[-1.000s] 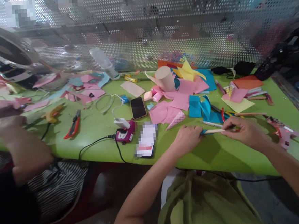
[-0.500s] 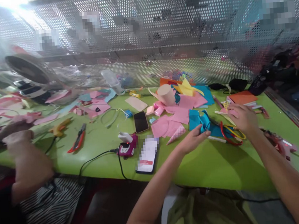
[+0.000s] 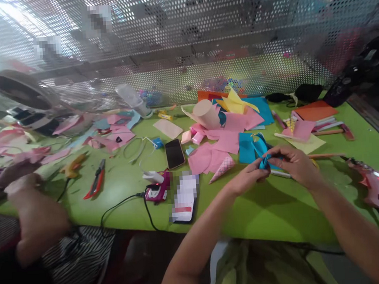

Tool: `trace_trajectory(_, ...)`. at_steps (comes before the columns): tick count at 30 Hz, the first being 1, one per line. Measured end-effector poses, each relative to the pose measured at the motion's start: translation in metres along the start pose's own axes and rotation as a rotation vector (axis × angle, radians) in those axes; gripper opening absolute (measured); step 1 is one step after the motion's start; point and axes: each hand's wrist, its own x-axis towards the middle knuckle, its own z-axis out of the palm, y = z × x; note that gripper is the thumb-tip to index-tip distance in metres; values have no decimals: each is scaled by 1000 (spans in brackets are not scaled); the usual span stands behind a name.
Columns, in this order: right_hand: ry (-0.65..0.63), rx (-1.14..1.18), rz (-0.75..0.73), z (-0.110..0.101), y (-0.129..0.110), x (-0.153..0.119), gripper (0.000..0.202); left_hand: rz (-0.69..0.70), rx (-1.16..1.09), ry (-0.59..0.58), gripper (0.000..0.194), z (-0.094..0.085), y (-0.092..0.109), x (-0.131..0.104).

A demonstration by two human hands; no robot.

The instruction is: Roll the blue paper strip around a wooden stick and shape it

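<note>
Both hands meet over the green table point(image 3: 227, 217), right of the middle. My left hand point(image 3: 248, 177) grips a folded blue piece point(image 3: 260, 148) from below and left. My right hand point(image 3: 290, 163) pinches the same piece from the right, its fingertips close to those of the left. Flat blue felt point(image 3: 245, 147) lies just behind them. To the left is a pink cone with a crossed pattern point(image 3: 222, 168). Pink felt sheets point(image 3: 228, 141), a pale paper cylinder point(image 3: 206, 113) and a yellow folded piece point(image 3: 235, 102) are heaped beyond.
A pink glue gun point(image 3: 370, 183) lies at the right. Two phones point(image 3: 174, 154) and a purple power strip point(image 3: 158, 188) with cables are left of my arms. Farther left are red-handled pliers point(image 3: 97, 178), a yellow glue gun point(image 3: 74, 165) and another person's hands point(image 3: 23, 184).
My right hand has moved left and taken hold of the blue piece beside my left hand. The red and yellow handles beside it are now mostly out of sight. The view has shifted slightly.
</note>
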Motion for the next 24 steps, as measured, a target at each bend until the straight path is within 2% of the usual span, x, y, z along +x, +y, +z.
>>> trace_trajectory(6, 116, -40, 61, 9, 9, -8, 29, 21, 328, 118, 22, 4, -4, -3)
trace_trajectory(8, 121, -34, 58, 12, 8, -10, 30, 34, 363, 140, 21, 4, -6, -3)
trace_trajectory(11, 101, 29, 49, 12, 7, -11, 31, 63, 230, 157, 23, 3, -9, -2)
trace_trajectory(14, 146, 62, 43, 10, 6, -12, 36, 80, 67, 263, 26, -1, -10, -1)
trace_trajectory(17, 167, 55, 47, 11, 3, -12, 29, 124, -58, 340, 26, -3, -8, 0)
trace_trajectory(21, 81, 186, 78, 23, -2, -12, 29, 202, -149, 316, 26, -2, -9, 2)
trace_trajectory(24, 23, 322, 108, 33, -2, -10, 39, 193, -123, 312, 32, 0, -14, 3)
